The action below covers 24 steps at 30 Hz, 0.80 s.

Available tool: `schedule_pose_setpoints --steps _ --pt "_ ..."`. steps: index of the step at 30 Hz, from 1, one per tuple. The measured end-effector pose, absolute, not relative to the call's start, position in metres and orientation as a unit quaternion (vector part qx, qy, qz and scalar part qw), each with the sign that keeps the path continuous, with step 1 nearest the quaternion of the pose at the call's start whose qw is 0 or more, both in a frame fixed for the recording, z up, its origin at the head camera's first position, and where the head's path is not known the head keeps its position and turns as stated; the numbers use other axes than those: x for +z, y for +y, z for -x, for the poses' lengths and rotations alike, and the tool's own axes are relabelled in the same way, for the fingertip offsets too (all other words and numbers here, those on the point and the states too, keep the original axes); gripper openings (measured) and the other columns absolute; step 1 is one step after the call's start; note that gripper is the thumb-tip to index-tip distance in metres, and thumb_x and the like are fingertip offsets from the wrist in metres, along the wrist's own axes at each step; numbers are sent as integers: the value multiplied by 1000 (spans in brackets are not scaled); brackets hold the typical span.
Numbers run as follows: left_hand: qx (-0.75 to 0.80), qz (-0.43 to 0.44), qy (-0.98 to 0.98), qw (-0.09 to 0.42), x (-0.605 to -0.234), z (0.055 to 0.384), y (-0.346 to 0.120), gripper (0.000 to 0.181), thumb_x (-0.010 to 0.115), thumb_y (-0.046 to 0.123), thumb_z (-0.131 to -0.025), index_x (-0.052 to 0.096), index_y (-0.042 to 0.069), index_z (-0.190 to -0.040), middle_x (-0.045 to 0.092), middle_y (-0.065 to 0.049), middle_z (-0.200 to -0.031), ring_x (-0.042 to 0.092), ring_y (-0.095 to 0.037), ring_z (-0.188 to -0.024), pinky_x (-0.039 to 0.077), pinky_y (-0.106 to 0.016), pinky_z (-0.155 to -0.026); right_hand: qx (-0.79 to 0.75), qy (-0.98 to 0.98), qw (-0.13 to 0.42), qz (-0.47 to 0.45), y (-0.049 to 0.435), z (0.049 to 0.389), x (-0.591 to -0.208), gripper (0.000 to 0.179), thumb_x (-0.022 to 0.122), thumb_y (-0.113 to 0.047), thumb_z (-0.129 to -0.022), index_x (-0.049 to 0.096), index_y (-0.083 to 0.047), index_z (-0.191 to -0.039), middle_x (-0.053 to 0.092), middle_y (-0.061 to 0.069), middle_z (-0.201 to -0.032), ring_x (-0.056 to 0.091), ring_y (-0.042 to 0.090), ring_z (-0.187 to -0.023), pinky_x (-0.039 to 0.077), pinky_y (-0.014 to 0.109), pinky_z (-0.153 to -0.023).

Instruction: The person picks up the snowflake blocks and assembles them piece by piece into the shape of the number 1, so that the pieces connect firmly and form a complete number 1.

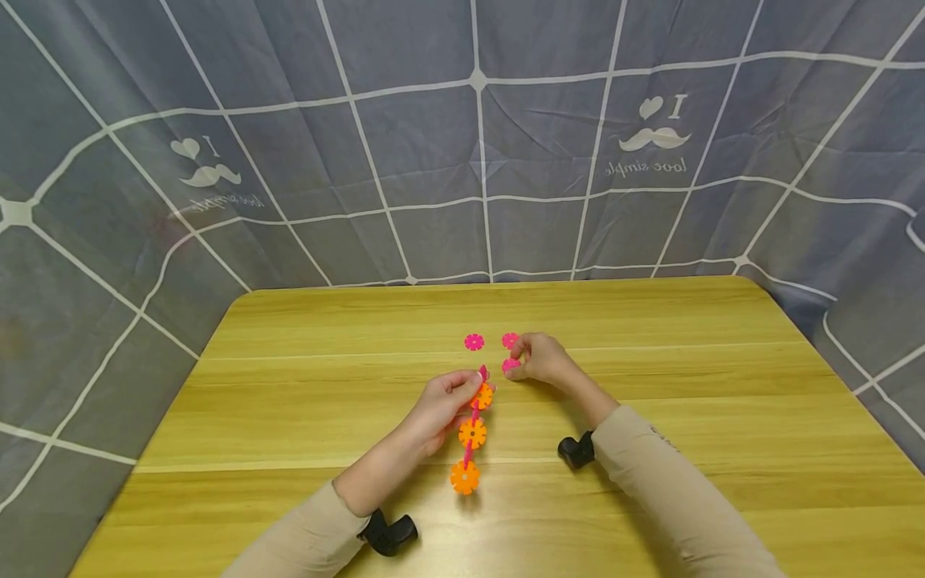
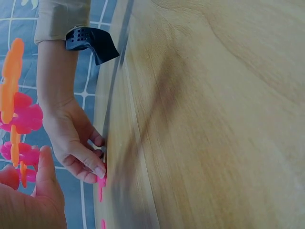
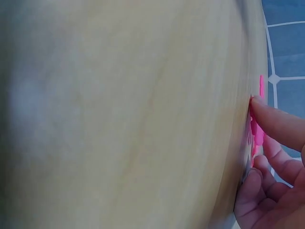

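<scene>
My left hand (image 1: 442, 405) pinches the upper end of a chain of interlocking snowflake discs (image 1: 473, 434), pink and orange by turns, which slopes down toward me above the table. In the left wrist view the same chain (image 2: 21, 117) rises past the left fingertips. Farther off, my right hand (image 1: 540, 359) has its thumb and fingers on the edges of a loose pink snowflake disc (image 1: 511, 366) at the tabletop. The right wrist view shows that pink disc (image 3: 257, 131) edge-on between thumb and fingers, partly hidden.
Two more pink discs lie flat at the back: one disc (image 1: 474, 342) left of the right hand, another disc (image 1: 510, 340) just beyond its fingers. The wooden table (image 1: 325, 345) ends at a grey checked curtain (image 1: 433, 160). Black mounts (image 1: 576, 451) sit on both wrists.
</scene>
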<state>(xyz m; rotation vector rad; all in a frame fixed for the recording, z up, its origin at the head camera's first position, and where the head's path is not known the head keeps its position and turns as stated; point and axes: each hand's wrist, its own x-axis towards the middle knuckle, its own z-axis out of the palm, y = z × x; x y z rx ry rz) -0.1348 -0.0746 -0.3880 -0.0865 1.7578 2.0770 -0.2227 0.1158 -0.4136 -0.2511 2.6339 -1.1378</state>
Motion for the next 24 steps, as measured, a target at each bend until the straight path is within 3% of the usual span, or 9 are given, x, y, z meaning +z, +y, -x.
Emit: schedule_pose_setpoints --steps 6,12,24 --pt "746 28 633 205 -389 134 -75 40 51 17 -97 49 -12 -124 66 -14 -107 63 -8 -73 52 -17 -63 -399 902 130 100 117 220 -411 23 78 -5 -74 58 -1 -85 48 4 -66 43 15 -60 38 24 -56" --pt "746 37 634 203 -391 134 -73 40 52 17 -96 49 -12 -125 67 -13 -106 59 -4 -69 50 -15 -59 -450 874 155 98 121 219 -410 15 70 2 -80 56 3 -86 50 4 -63 44 13 -54 42 21 -50" --pt "744 40 637 197 -391 134 -72 40 54 16 -96 51 -11 -124 67 -13 -106 58 -4 -69 49 -15 -59 -550 808 192 89 121 215 -398 18 61 0 -88 52 10 -101 49 2 -60 49 14 -56 47 22 -54"
